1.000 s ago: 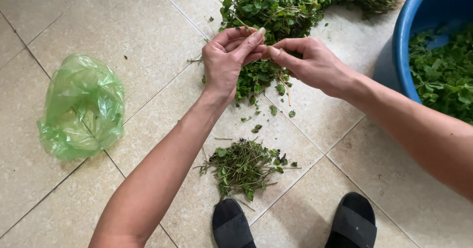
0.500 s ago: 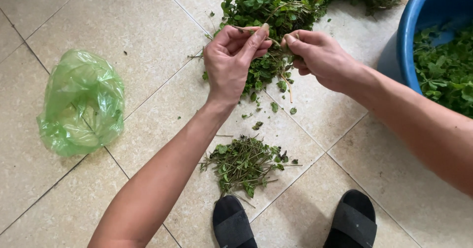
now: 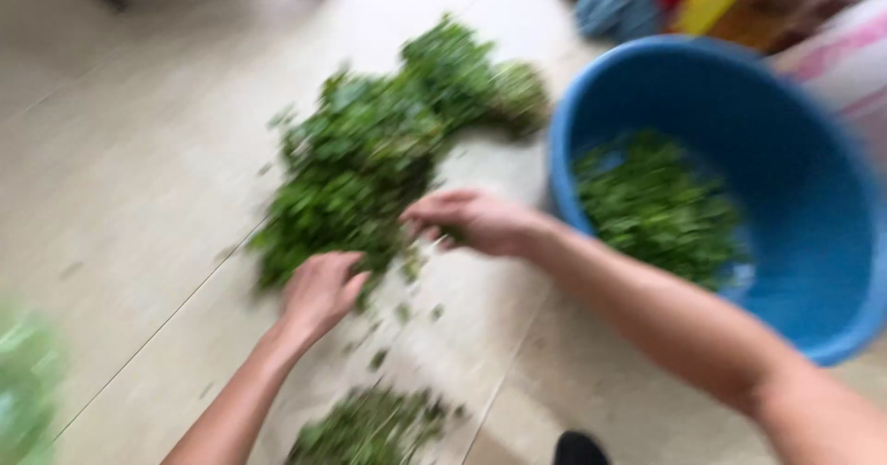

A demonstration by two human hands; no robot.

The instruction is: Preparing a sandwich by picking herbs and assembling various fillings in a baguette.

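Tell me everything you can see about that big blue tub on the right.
The blue tub is a wide, round basin that looks like plastic, with a smooth rolled rim. It stands upright on the tiled floor, right of the large heap of greens. Loose green leaves cover part of its bottom. The right forearm crosses in front of it. The picture is blurred.

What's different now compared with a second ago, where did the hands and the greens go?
The view has swung up and blurred, so more of the blue basin shows. Both hands have parted: the left hand has dropped to the near edge of the big pile of greens, and the right hand reaches into it; what they grip is too blurred to tell. The small trimmed pile and green bag stayed put.
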